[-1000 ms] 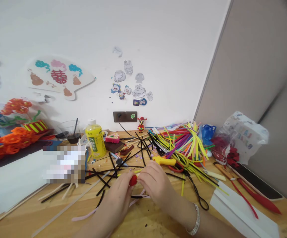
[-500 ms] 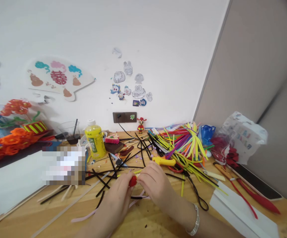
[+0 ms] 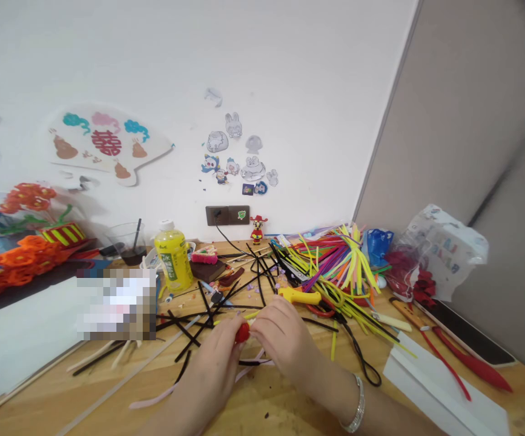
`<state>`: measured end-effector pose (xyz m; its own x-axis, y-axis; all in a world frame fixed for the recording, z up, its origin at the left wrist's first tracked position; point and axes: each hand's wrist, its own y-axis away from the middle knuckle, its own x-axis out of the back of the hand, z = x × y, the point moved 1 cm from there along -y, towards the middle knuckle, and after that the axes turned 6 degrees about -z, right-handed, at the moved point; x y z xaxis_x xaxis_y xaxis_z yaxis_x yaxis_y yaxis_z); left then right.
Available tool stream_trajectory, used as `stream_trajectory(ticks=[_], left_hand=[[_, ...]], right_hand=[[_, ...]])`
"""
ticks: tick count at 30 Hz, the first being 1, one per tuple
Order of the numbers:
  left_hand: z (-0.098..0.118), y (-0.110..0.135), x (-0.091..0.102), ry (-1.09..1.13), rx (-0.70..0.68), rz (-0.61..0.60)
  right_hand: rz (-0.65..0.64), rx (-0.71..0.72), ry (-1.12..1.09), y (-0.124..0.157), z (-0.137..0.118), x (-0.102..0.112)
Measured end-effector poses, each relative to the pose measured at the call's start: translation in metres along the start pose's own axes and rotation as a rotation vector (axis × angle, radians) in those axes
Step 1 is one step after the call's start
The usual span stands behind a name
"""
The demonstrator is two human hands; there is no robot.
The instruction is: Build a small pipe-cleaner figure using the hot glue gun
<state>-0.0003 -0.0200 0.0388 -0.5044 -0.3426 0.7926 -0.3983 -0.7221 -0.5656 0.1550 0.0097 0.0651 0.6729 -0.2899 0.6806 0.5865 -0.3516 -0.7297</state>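
A small red fuzzy piece, likely twisted pipe cleaner, sits pinched between my left hand and my right hand. Its shape is mostly hidden by my fingers. A thin yellow strand passes just behind my fingers. Loose black pipe cleaners lie scattered beside my left hand. A yellow-handled tool lies just beyond my right hand, with a red loop handle beside it. A silver bracelet circles my right wrist.
A wooden desk runs up to a white wall. A bundle of multicoloured pipe cleaners stands at the back, and a yellow drink bottle is back left. Orange pipe-cleaner flowers lie far left. White paper and red pieces lie right.
My hands stay together on the red piece with no clear change in grip. The whole view has shifted only slightly.
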Motion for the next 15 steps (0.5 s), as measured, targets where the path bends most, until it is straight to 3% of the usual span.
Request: stream_trajectory(ticks=[15], left_hand=[[-0.0026,0.0023,-0.0022,-0.028,-0.008,0.026]], right_hand=[[-0.012,-0.005,-0.009,0.0002,-0.0005,0.0005]])
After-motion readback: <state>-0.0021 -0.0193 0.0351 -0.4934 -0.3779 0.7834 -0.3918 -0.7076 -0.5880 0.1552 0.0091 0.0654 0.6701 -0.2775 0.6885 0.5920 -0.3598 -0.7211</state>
